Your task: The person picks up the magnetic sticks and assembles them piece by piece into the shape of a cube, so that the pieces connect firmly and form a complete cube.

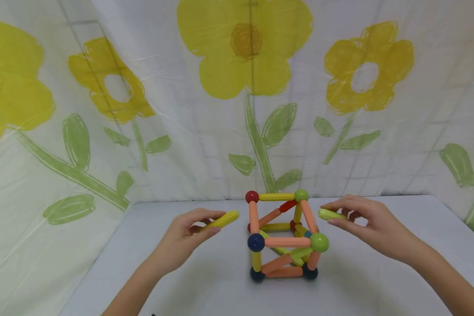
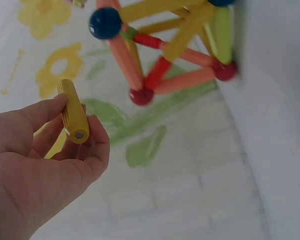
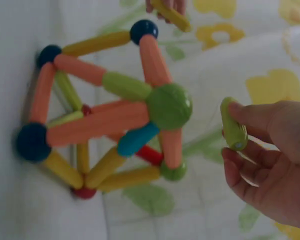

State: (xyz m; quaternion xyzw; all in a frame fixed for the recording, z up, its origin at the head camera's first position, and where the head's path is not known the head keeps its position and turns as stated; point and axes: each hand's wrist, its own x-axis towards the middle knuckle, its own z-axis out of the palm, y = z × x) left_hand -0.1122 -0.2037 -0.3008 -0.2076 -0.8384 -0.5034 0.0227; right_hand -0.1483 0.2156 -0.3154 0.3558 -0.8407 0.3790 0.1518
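Observation:
A cube frame of magnetic rods and balls [image 1: 287,242] stands on the white table, with coloured balls at its corners and diagonal rods across its sides. To its left, my left hand [image 1: 181,237] pinches a yellow magnetic rod [image 2: 74,112] between thumb and fingers; a metal tip shows at the rod's end. On the other side, my right hand [image 1: 373,224] holds a short light-green magnetic rod [image 3: 233,124] by thumb and fingertips. Both hands are raised and apart from the cube frame. A blue-and-yellow diagonal [image 3: 135,140] shows on one side of it.
The white tabletop [image 1: 205,294] spreads under and around the cube frame. Behind it hangs a pale curtain [image 1: 205,140] printed with yellow flowers and green leaves, which also runs along the left side. A small dark object [image 1: 153,314] peeks in at the bottom edge.

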